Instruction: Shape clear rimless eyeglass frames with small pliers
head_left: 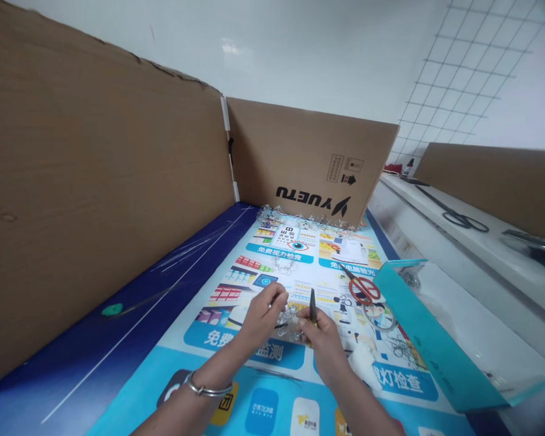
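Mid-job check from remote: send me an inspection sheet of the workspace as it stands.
surface: printed optician's poster over a dark blue sheet
job's things: small clear pieces between the hands; dark pointed tool, possibly tweezers
clutter: red-handled scissors, white cloth, teal folder, clear pieces heaped at the far edge
grips: left hand pinched, its contents too small to tell; right hand holds the tool
cables: nothing seen
surroundings: cardboard panels, one printed YUETU; white shelf with black-handled scissors
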A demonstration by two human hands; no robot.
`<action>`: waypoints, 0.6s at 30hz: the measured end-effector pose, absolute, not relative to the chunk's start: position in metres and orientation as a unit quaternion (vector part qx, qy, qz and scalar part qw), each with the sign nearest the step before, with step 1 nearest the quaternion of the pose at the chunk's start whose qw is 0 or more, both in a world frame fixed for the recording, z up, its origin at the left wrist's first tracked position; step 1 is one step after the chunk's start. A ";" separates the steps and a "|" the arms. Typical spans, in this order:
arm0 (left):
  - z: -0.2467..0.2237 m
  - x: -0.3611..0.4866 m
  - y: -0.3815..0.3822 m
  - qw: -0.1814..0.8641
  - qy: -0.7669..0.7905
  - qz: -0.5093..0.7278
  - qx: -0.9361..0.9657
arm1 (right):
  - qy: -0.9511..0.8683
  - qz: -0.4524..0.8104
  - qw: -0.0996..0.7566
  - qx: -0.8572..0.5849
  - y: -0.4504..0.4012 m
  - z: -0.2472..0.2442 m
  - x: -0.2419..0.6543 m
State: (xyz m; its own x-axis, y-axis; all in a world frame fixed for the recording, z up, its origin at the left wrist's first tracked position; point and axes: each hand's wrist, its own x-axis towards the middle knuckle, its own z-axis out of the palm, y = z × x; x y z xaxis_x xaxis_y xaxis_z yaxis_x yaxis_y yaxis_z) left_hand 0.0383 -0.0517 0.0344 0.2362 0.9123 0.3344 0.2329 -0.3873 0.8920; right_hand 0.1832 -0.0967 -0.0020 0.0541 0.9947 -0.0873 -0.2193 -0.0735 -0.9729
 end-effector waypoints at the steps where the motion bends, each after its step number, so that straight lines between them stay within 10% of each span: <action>1: 0.035 0.039 -0.052 0.367 0.412 0.462 0.695 | -0.404 0.555 0.547 -0.478 -0.097 -0.002 0.183; 18: 0.040 0.033 -0.047 0.340 0.406 0.484 0.697 | -0.645 0.288 0.425 -0.566 -0.092 0.008 0.197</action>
State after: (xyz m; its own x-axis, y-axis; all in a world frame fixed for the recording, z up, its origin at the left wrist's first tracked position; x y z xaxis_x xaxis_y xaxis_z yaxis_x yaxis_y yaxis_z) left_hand 0.0333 -0.0472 0.0397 0.2016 0.8943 0.3995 0.2359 -0.4402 0.8663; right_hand 0.1970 -0.0919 0.0085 0.0033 0.9750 0.2223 0.4854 0.1928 -0.8528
